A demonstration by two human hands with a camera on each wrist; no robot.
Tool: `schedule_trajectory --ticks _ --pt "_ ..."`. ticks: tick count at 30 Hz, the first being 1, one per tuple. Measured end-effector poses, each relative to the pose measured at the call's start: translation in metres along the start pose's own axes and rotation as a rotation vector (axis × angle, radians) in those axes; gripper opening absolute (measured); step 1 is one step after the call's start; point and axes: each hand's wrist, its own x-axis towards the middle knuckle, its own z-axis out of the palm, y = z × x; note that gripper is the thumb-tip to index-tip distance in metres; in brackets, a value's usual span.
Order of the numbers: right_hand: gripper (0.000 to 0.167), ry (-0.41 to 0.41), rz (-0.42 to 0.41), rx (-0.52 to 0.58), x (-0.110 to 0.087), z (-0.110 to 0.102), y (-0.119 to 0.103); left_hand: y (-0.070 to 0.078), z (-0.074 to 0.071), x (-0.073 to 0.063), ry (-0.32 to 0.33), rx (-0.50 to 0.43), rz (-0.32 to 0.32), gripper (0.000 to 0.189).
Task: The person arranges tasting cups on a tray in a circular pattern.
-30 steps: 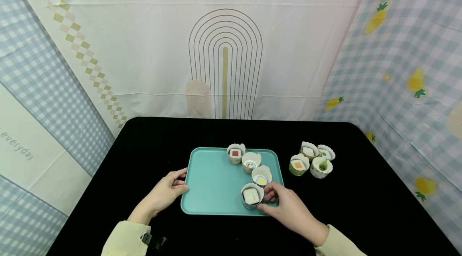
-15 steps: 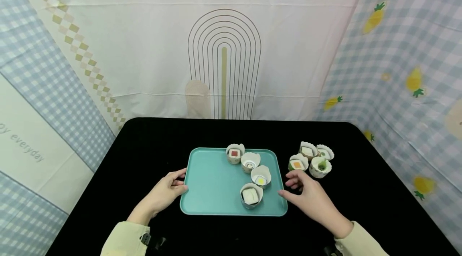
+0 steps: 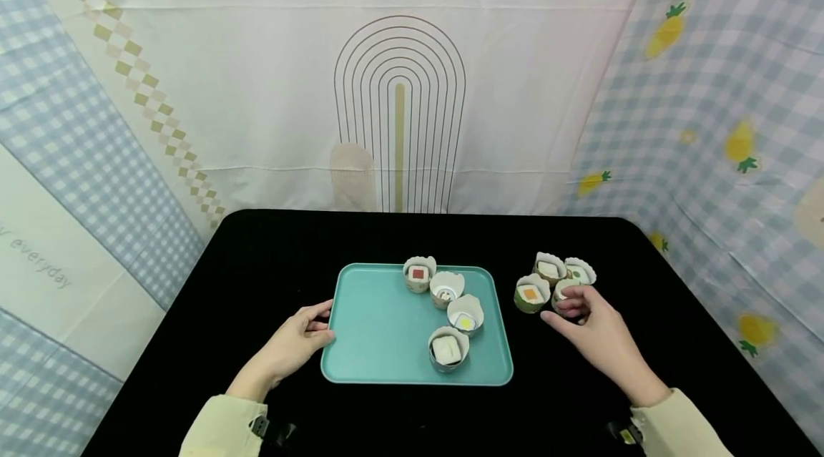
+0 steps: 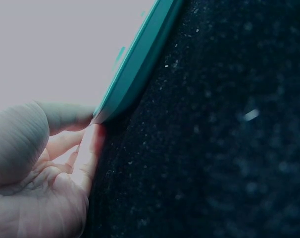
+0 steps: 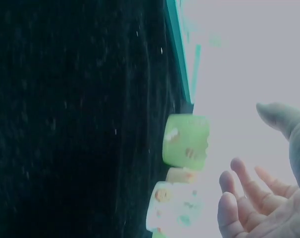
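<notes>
My left hand (image 3: 292, 342) pinches the left rim of a teal tray (image 3: 373, 328); in the left wrist view its thumb and finger meet at the tray's edge (image 4: 135, 64). Spread apart and holding nothing, my right hand (image 3: 601, 332) hovers at a white patterned paper cake cup (image 3: 558, 295), partly hiding it. Beside that cup stands a green cup (image 3: 529, 305) with an orange-topped piece. In the right wrist view, the green cup (image 5: 186, 141) and the white cup (image 5: 172, 208) lie just off the fingertips. Behind them are two more cups, one with a white piece (image 3: 548, 268).
Several filled paper cups line the tray's right half: one with a red square (image 3: 419, 274), one pale (image 3: 447, 291), one with a yellow spot (image 3: 466, 317) and one with a white piece (image 3: 447, 351). The black table (image 3: 290, 249) reaches back to a printed curtain (image 3: 270, 85).
My right hand has left the nearest cup on the tray and travelled right, past the tray's edge, to the cups on the table. The left hand has stayed at the tray.
</notes>
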Motion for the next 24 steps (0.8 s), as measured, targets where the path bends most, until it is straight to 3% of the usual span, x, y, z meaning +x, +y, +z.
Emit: schedule_trajectory --ticks 7,14,19,24 --pt "0.066 0.008 0.063 0.023 0.005 -0.015 0.016 0.001 0.0 0.001 0.005 0.003 -0.002 0.059" --pt "0.079 0.022 0.119 0.006 0.012 -0.016 0.033 0.0 -0.001 0.001 0.005 0.01 0.003 0.059" --pt "0.089 -0.068 0.168 0.05 0.014 -0.014 0.046 0.0 -0.001 0.001 -0.001 0.006 0.002 0.059" --pt "0.092 -0.223 0.243 0.185 0.018 -0.012 0.063 0.001 -0.001 0.0 -0.005 0.001 0.0 0.059"
